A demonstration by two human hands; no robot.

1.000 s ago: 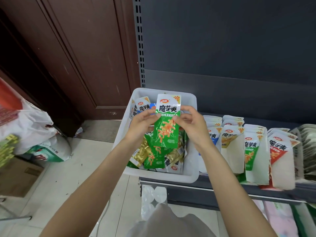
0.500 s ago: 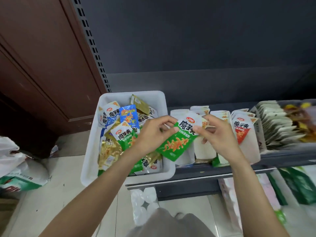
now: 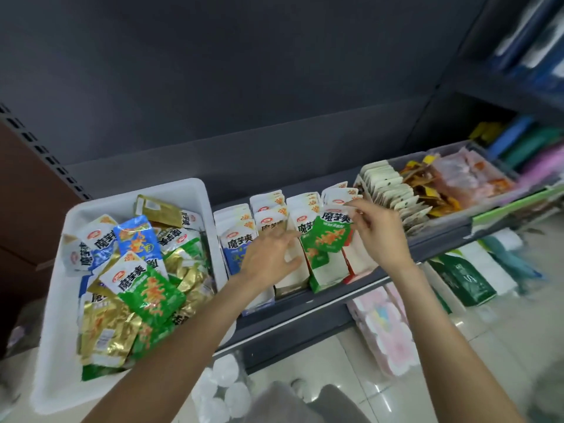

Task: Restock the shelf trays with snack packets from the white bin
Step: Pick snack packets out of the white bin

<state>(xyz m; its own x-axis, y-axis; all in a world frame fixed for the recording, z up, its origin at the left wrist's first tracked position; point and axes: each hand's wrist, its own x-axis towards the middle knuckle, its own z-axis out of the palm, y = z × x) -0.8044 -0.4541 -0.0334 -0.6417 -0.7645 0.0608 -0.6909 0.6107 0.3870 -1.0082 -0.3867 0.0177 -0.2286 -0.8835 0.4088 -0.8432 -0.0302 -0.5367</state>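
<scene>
since half a second ago our view has swung right and the green packet (image 3: 328,236) has travelled from in front of the white bin (image 3: 62,312) to the shelf trays (image 3: 323,277) at centre frame. our left hand (image 3: 273,257) has let go of it; its fingers now lie spread and fairly straight against the fronts of the white and brown trays, just left of the green tray. our right hand (image 3: 380,236) pinches the packet's upper right corner between thumb and fingertips and holds it upright over the green tray, in front of the packets standing there. the bin fills the lower left of the frame on the same shelf, heaped with green, gold and blue packets. a grey tray (image 3: 439,222) of other snacks sits at right, apart from our hands.
</scene>
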